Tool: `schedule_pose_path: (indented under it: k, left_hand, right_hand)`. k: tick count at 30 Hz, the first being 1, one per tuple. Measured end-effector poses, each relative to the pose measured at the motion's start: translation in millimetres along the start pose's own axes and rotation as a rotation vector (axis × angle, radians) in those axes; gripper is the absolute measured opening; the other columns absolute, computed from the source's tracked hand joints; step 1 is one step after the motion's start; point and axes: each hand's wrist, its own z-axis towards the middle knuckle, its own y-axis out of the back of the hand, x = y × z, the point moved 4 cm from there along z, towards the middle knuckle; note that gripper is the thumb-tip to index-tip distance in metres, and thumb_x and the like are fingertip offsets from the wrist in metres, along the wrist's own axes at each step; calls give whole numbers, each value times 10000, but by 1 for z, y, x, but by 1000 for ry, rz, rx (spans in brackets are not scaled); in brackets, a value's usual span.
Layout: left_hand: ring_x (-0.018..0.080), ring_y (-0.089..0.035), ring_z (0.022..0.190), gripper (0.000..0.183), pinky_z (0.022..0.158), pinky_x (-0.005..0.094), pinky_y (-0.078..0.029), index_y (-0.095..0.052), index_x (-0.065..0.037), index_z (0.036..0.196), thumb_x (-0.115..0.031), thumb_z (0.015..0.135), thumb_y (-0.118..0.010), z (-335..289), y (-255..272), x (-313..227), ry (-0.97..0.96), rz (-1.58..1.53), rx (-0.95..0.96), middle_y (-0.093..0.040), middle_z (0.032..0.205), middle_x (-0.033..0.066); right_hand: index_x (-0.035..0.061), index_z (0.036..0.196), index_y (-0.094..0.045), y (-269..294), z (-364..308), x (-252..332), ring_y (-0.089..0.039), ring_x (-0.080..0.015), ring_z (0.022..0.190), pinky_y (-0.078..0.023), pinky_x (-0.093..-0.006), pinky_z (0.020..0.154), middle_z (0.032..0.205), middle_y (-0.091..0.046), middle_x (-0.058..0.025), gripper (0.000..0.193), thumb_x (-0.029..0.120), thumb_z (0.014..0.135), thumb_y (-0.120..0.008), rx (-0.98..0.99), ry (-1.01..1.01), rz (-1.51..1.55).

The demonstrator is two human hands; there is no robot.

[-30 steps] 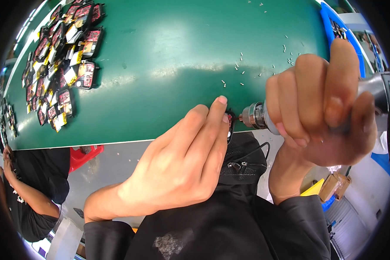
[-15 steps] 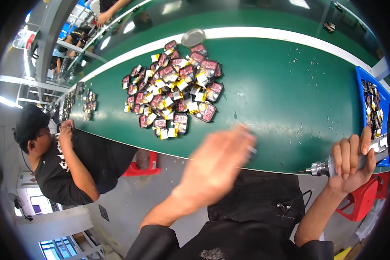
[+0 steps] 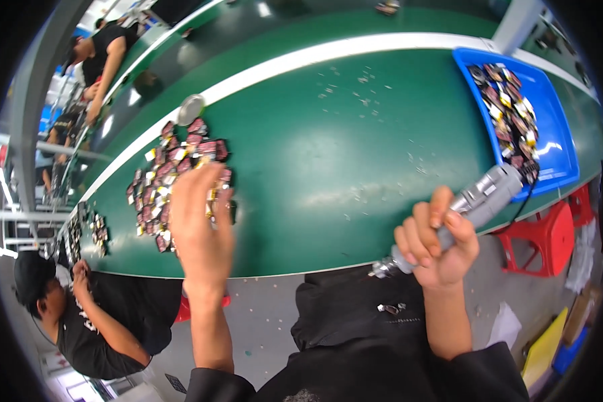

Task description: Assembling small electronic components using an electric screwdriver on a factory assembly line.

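My left hand [image 3: 201, 228] reaches over the near right part of a pile of small electronic units [image 3: 161, 181], which have dark casings, reddish boards and silver-and-yellow battery pouches. Its fingers are stretched out and slightly blurred, and nothing shows between them; whether they touch a unit I cannot tell. My right hand [image 3: 439, 244] is wrapped round a grey electric screwdriver [image 3: 492, 194] above the bench's near edge. The tool's silver tip points down and left, and a dark cord hangs from its other end.
A blue tray [image 3: 561, 134] at the right holds similar units along its left side. Small pale bits [image 3: 365, 80] lie scattered on the green bench [image 3: 295, 167]. A round metal dish [image 3: 191, 109] sits beyond the pile. A co-worker [image 3: 107, 321] sits at the left; red stools [image 3: 539, 241] stand below.
My view has turned rightward, bringing more of the blue tray in. My left hand has moved from the bench's near edge to the pile. My right hand still grips the screwdriver.
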Motion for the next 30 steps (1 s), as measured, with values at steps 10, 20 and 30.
schedule_pose_path:
  k: [10, 20, 30]
  left_hand:
    - [271, -588, 830, 273, 668, 368, -496, -633, 26, 958, 75, 694, -679, -11, -58, -91, -325, -286, 338, -596, 929, 103]
    - [291, -548, 728, 194, 634, 376, -457, -525, 38, 898, 98, 736, -611, -10, -69, -86, -452, -259, 240, -544, 844, 136]
    - [213, -557, 648, 51, 612, 320, -465, -490, 26, 877, 73, 864, -508, -55, -44, -59, 157, -621, 145, -572, 768, 129]
  right_hand:
    - [68, 853, -443, 5, -1, 7, -423, -102, 426, -412, -286, 496, 554, -414, -4, 164, 207, 939, -465, 114, -30, -8]
    - [58, 858, -457, 8, -4, 6, -415, -107, 420, -393, -294, 475, 543, -416, -14, 145, 180, 935, -453, 126, -16, 57]
    - [76, 856, -442, 3, -2, 6, -416, -100, 434, -403, -286, 499, 563, -413, 3, 165, 214, 947, -450, 127, -9, 0]
